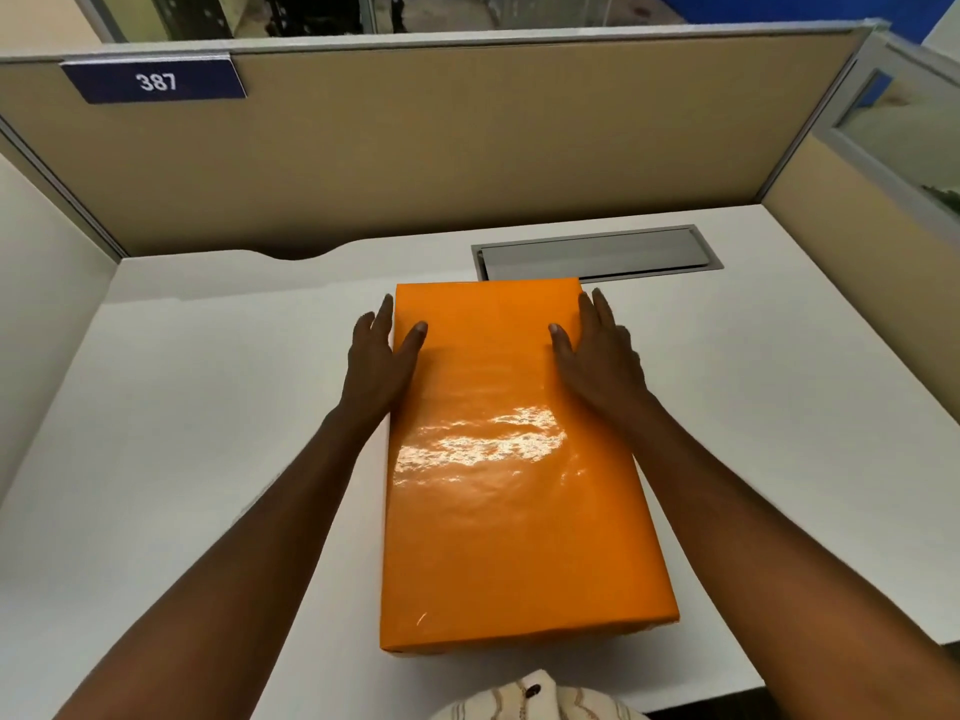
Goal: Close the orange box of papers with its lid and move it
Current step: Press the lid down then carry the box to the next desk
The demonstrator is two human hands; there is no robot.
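A glossy orange box [498, 491] lies lengthwise on the white desk [208, 433], with its orange lid on top so that no papers show. My left hand [379, 356] presses against the box's left side near the far end, thumb lying on the lid. Against the right side, my right hand [597, 350] mirrors it, thumb also on the lid. Both hands clasp the box between them. The box's near end reaches almost to the desk's front edge.
A grey metal cable hatch [597, 254] is set into the desk just behind the box. Beige partition walls [467, 148] enclose the desk at the back and both sides. A blue plate reading 387 [156, 81] hangs at the upper left.
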